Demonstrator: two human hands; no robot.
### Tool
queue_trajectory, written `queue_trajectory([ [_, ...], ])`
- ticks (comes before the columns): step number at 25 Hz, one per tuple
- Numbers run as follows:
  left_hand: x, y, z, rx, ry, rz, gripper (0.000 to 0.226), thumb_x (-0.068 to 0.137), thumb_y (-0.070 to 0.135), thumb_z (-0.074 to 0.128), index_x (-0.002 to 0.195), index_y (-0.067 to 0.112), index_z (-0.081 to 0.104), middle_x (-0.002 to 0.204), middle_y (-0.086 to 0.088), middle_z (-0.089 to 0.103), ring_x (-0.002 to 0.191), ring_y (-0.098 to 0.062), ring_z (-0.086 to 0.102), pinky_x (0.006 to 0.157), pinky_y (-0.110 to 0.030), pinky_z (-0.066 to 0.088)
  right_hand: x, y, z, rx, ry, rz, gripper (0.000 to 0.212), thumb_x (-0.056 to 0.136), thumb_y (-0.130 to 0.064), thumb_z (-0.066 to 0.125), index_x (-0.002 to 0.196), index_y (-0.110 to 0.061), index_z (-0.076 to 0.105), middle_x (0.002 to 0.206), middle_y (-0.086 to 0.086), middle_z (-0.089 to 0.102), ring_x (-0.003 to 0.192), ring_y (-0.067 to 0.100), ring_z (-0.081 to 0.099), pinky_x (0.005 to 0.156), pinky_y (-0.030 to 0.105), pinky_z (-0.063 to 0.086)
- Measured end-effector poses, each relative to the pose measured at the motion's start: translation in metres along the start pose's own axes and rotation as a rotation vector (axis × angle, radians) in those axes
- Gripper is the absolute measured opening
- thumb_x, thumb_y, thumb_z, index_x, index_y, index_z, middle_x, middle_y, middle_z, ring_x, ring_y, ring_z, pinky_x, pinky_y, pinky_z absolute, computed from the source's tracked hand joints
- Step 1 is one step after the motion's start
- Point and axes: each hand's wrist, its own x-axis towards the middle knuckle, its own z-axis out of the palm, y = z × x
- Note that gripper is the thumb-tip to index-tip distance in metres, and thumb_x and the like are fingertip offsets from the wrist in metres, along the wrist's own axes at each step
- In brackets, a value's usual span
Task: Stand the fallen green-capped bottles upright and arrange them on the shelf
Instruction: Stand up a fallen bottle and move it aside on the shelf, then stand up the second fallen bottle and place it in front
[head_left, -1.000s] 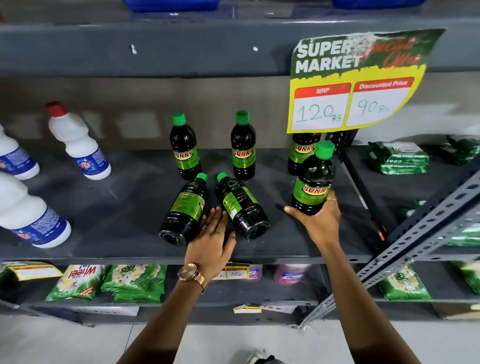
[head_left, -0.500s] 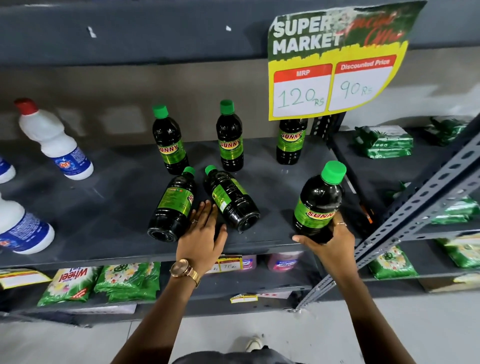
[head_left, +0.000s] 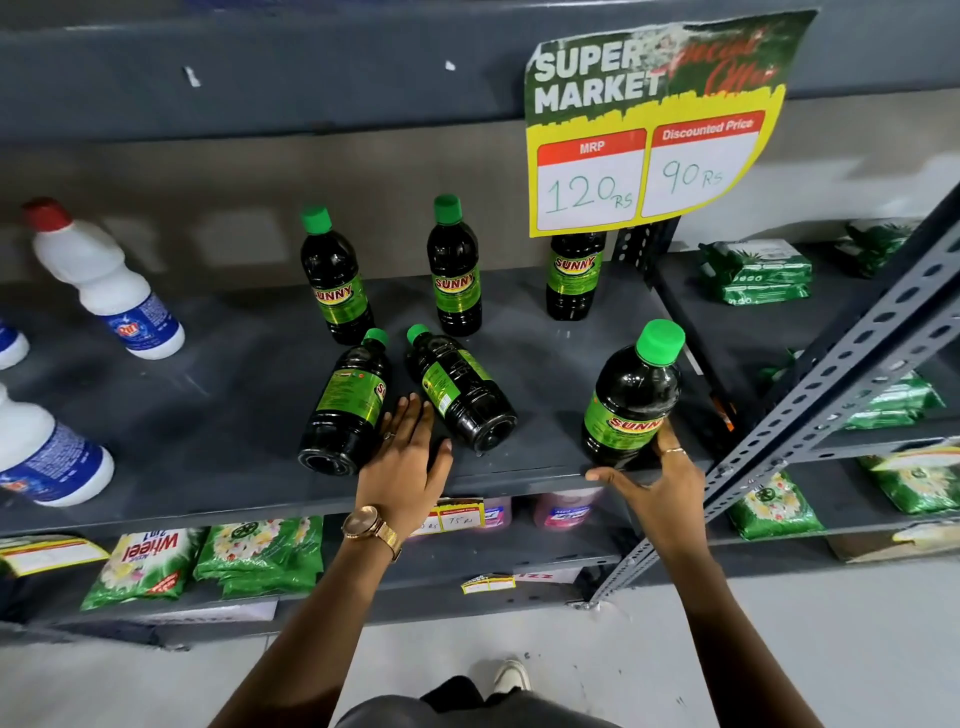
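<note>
Grey metal shelf (head_left: 208, 410), six green-capped "SUNNY" bottles noted, two fallen.

A price sign (head_left: 649, 124) is read as "SUPER MARKET", MRP 120 Rs, discounted 90 Rs. Three dark bottles (head_left: 453, 270) are stood at the rear; two fallen bottles (head_left: 462, 395) are laid mid-shelf. The right hand (head_left: 660, 483) is closed around the base of an upright bottle (head_left: 631, 405) at the front edge. The left hand (head_left: 405, 467) is laid flat, fingers spread, between the fallen pair.

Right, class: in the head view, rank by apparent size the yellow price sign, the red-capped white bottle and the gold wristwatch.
1. Yellow price sign, largest.
2. Red-capped white bottle.
3. Gold wristwatch, smallest, though nearest the camera.
</note>
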Motion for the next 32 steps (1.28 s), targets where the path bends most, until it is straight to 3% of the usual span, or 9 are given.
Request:
queue_trajectory([
  [3, -0.010, -0.001, -0.011, -0.079, -0.098, 0.004, 0.075, 0.083, 0.054, 0.019, 0.140, 0.009, 0.038, 0.153, -0.011, 0.030, 0.143, -0.022, 0.020, 0.114, -0.037, 0.020, -0.032, -0.002, 0.009, 0.128, 0.194, 0.015, 0.108, 0.059, -0.025, 0.086, 0.149, -0.013, 0.027, 0.142, -0.001, 0.044, 0.130, 0.024, 0.046, 0.107, 0.024, 0.038],
  [5, -0.029, -0.001, -0.026, -0.157, -0.136, 0.045, 0.069, 0.083, 0.054, 0.025, 0.138, 0.016, 0.042, 0.150, -0.004, 0.037, 0.140, -0.020, 0.029, 0.108, -0.039, 0.034, -0.068, -0.009, 0.019, 0.182, 0.316, -0.060, 0.083, 0.067, -0.032, 0.083, 0.138, -0.021, 0.041, 0.127, 0.006, 0.053, 0.115, 0.020, 0.054, 0.096, 0.011, 0.040],
  [8, -0.048, -0.014, -0.061, -0.258, 0.064, 0.231, 0.040, 0.089, 0.037, 0.047, 0.121, 0.019, 0.061, 0.129, 0.003, 0.061, 0.123, -0.013, 0.051, 0.094, -0.035, 0.050, -0.100, -0.042, 0.041, 0.051, 0.097, -0.241, 0.051, 0.080, -0.061, 0.061, 0.121, -0.031, 0.051, 0.105, -0.011, 0.052, 0.097, 0.005, 0.049, 0.084, 0.020, 0.043],
  [13, -0.025, -0.075, -0.109, -0.297, 0.419, 0.177, 0.028, 0.089, 0.018, 0.054, 0.114, 0.011, 0.064, 0.113, -0.008, 0.068, 0.105, -0.022, 0.061, 0.092, -0.033, 0.046, -0.020, -0.143, 0.089, -0.213, 0.004, -0.223, 0.072, 0.073, -0.051, 0.072, 0.131, -0.015, 0.049, 0.123, 0.005, 0.052, 0.115, 0.022, 0.043, 0.097, 0.030, 0.032],
  [16, -0.003, -0.124, -0.105, -0.234, 0.286, -0.052, 0.037, 0.091, 0.018, 0.049, 0.128, 0.011, 0.051, 0.124, -0.018, 0.059, 0.113, -0.035, 0.054, 0.092, -0.043, 0.045, 0.045, -0.161, 0.114, -0.435, -0.284, 0.090, 0.094, 0.059, -0.054, 0.081, 0.134, -0.012, 0.043, 0.139, 0.011, 0.045, 0.130, 0.033, 0.038, 0.103, 0.042, 0.037],
  [19, 0.012, -0.165, -0.083, -0.077, -0.075, -0.078, 0.058, 0.094, 0.032, 0.046, 0.142, 0.003, 0.029, 0.150, -0.022, 0.031, 0.141, -0.034, 0.022, 0.115, -0.044, 0.017, 0.067, -0.155, 0.126, -0.420, -0.411, 0.241, 0.078, 0.048, -0.057, 0.082, 0.106, -0.013, 0.056, 0.114, 0.009, 0.060, 0.101, 0.026, 0.058, 0.081, 0.032, 0.049],
  [21, 0.011, -0.177, -0.069, 0.032, -0.188, -0.059, 0.081, 0.087, 0.057, 0.022, 0.145, 0.002, 0.018, 0.156, -0.018, 0.016, 0.145, -0.030, 0.008, 0.117, -0.042, 0.003, 0.063, -0.150, 0.125, -0.305, -0.344, 0.233, 0.065, 0.047, -0.052, 0.083, 0.094, -0.013, 0.062, 0.097, 0.007, 0.066, 0.086, 0.023, 0.063, 0.069, 0.028, 0.049],
  [24, 0.010, -0.182, -0.055, 0.094, -0.177, -0.048, 0.093, 0.075, 0.061, -0.003, 0.147, 0.005, 0.013, 0.158, -0.012, 0.010, 0.146, -0.024, 0.003, 0.118, -0.040, -0.002, 0.045, -0.144, 0.124, -0.090, -0.076, 0.035, 0.045, 0.052, -0.039, 0.087, 0.082, -0.017, 0.063, 0.077, -0.001, 0.066, 0.076, 0.017, 0.065, 0.057, 0.019, 0.043],
  [32, 0.009, -0.185, -0.053, 0.088, -0.161, -0.057, 0.081, 0.084, 0.058, 0.007, 0.147, 0.007, 0.009, 0.159, -0.009, 0.006, 0.146, -0.019, -0.002, 0.119, -0.037, -0.004, 0.015, -0.147, 0.154, 0.349, 0.257, 0.045, 0.102, 0.049, -0.024, 0.094, 0.132, -0.015, 0.036, 0.109, -0.004, 0.059, 0.098, 0.012, 0.059, 0.086, 0.023, 0.046],
])
